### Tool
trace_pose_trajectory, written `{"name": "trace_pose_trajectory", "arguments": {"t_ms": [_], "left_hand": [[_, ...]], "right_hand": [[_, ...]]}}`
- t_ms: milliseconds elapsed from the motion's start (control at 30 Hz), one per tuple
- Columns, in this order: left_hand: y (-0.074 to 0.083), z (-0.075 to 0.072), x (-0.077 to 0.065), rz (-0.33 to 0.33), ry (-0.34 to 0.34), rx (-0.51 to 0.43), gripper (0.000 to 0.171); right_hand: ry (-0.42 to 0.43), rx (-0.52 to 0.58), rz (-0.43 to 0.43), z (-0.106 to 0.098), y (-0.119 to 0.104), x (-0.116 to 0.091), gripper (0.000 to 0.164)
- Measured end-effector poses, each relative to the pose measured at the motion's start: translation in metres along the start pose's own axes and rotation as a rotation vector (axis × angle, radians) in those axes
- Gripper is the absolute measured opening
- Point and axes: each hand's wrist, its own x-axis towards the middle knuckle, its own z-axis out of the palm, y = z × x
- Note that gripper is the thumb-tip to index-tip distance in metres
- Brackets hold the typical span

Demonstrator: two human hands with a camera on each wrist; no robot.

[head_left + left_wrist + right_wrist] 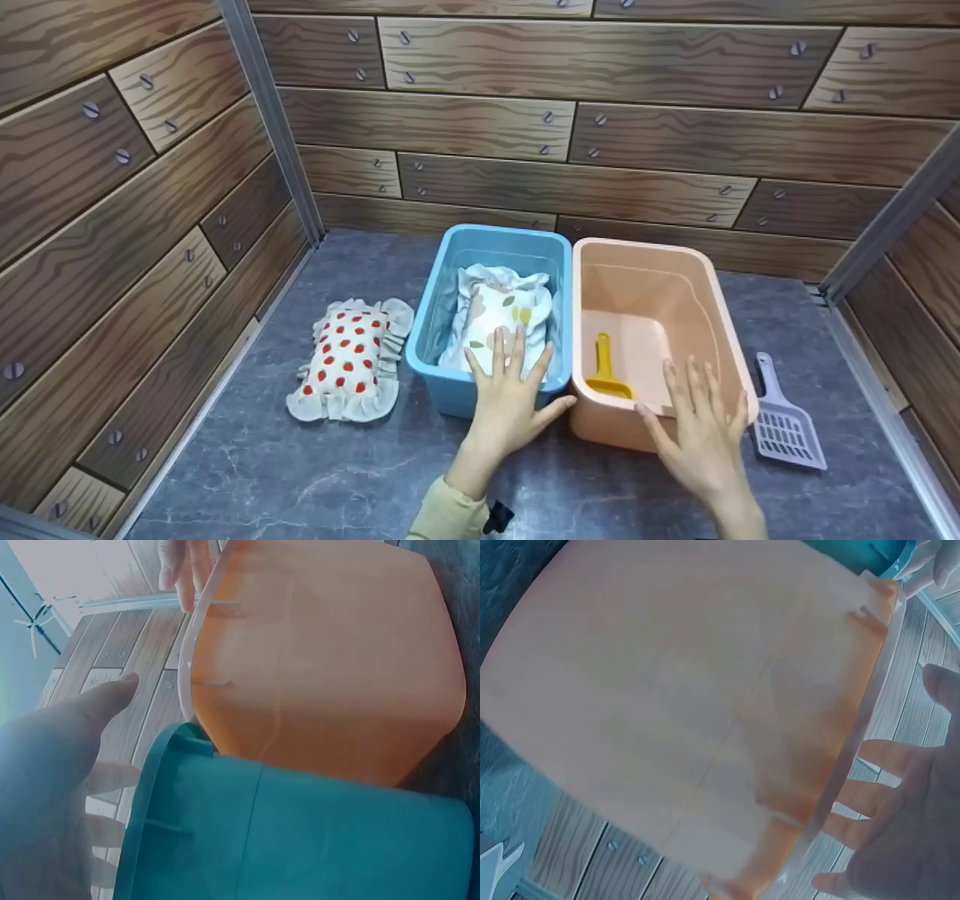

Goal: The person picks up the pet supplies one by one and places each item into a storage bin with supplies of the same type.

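Note:
My left hand (510,405) is held palm down with fingers spread over the near rim of a blue plastic bin (450,394). Inside that bin lies a small ruffled pillow (491,311) with a flower and leaf print, partly hidden by the fingers. Over the near rim of a peach-orange bin (607,426) my right hand (701,442) spreads its fingers too. A yellow scoop (604,358) rests on that bin's floor. Neither hand holds anything; whether they touch the rims I cannot tell. The left wrist view shows the left thumb (112,699) extended.
Left of the blue bin lies a ruffled white pillow (345,356) with red strawberries. A slotted grey-lilac litter scoop (787,431) lies right of the orange bin. The bins stand side by side on a dark marbled surface (300,480), with wood-patterned walls (480,124) around it.

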Motion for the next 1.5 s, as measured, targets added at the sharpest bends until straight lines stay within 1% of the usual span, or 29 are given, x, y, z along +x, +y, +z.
{"name": "trace_pose_trajectory", "arguments": {"t_ms": [133, 367, 600, 733, 833, 1067, 1300, 1400, 1500], "left_hand": [[0.005, 0.0, 0.004, 0.011, -0.023, -0.018, 0.076], [0.013, 0.004, 0.011, 0.029, -0.016, -0.032, 0.073], [0.021, 0.005, 0.015, 0.046, -0.067, -0.036, 0.073], [0.025, 0.008, 0.018, 0.048, -0.106, -0.008, 0.073], [0.027, 0.01, 0.018, 0.057, -0.123, 0.021, 0.073], [0.034, 0.012, 0.022, 0.093, -0.106, 0.06, 0.073], [0.041, 0.016, 0.027, 0.12, -0.088, 0.099, 0.075], [0.043, 0.018, 0.029, 0.118, -0.099, 0.108, 0.075], [0.044, 0.019, 0.03, 0.108, -0.132, 0.104, 0.075]], "right_hand": [[0.033, 0.02, -0.007, -0.004, 0.005, 0.0, 0.068], [0.068, 0.039, -0.005, -0.009, 0.016, -0.001, 0.066], [0.112, 0.052, 0.001, -0.012, 0.026, -0.001, 0.064], [0.131, 0.058, 0.002, -0.013, 0.032, -0.001, 0.064], [0.134, 0.069, 0.011, -0.013, 0.035, -0.004, 0.064], [0.159, 0.081, 0.039, -0.014, 0.043, -0.01, 0.061], [0.154, 0.084, 0.074, -0.017, 0.049, -0.013, 0.061], [0.158, 0.08, 0.087, -0.019, 0.052, -0.015, 0.061], [0.16, 0.072, 0.103, -0.022, 0.057, -0.017, 0.06]]}}
